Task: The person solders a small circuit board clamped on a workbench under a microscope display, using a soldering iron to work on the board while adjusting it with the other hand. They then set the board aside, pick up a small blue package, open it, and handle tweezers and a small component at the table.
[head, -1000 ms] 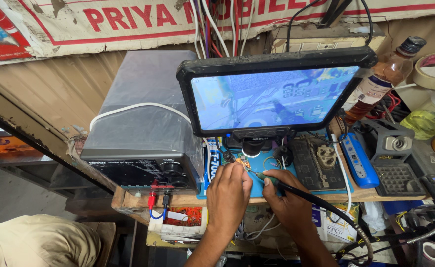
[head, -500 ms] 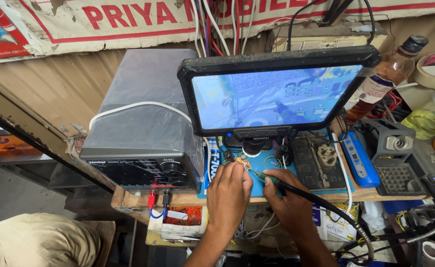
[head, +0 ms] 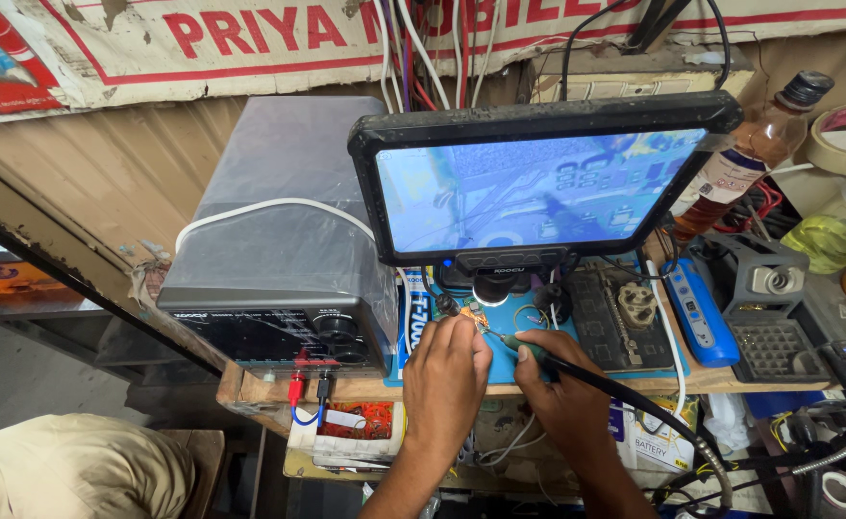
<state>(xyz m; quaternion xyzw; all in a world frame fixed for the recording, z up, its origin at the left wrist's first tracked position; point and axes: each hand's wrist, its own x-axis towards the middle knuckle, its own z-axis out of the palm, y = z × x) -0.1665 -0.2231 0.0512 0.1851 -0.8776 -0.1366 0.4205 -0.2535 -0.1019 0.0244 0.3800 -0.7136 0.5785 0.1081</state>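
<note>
My left hand [head: 447, 380] rests on the blue work mat [head: 510, 365], fingers pinched around something small under the microscope lens [head: 490, 288]; what it holds is hidden by the fingers. My right hand [head: 562, 389] grips a soldering iron [head: 524, 348] with a green collar and a black cable, its tip pointing left toward the left fingertips. Above both hands a black-framed monitor [head: 538, 178] shows a magnified blue circuit board.
A grey power supply [head: 279, 279] wrapped in plastic stands at left with red and black leads. A black parts holder [head: 620, 317], a blue tool [head: 697, 312] and a soldering station [head: 774, 308] sit at right. A brown bottle [head: 750, 159] leans behind. Another person's shoulder [head: 67, 471] appears bottom left.
Both hands stay at the same spot under the lens; the picture on the monitor has shifted slightly.
</note>
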